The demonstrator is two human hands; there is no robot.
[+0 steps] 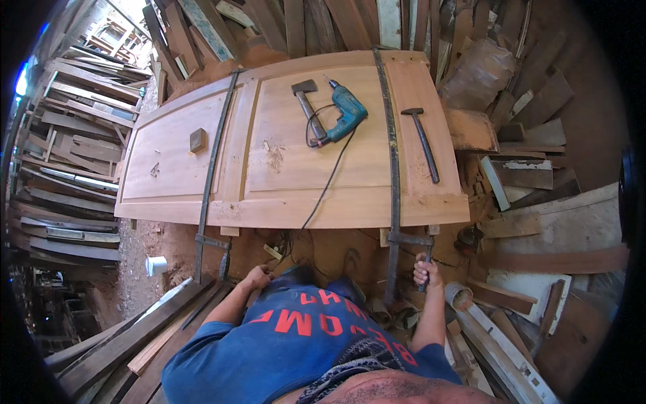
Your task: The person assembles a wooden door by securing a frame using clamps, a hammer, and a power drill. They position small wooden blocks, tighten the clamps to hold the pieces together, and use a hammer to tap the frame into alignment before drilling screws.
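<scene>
A wooden panel door (316, 158) lies flat in front of me, with two long bar clamps across it. My right hand (427, 271) is wrapped round the screw handle of the right bar clamp (392, 155), just off the door's near edge. Low beside my leg is my left hand (258, 276); its fingers are too small and partly hidden to read. Nearest to it stands the handle end of the left bar clamp (214, 168). On the door lie a teal power drill (346, 116), a hatchet (309, 111), a hammer (424, 145) and a small wood block (198, 141).
The drill's black cord (330, 178) runs over the door's near edge to the floor, by a white socket strip (272, 252). Left of me stands a white cup (156, 265). Stacked planks (74, 175) line the left side; boards (531, 168) and offcuts crowd the right.
</scene>
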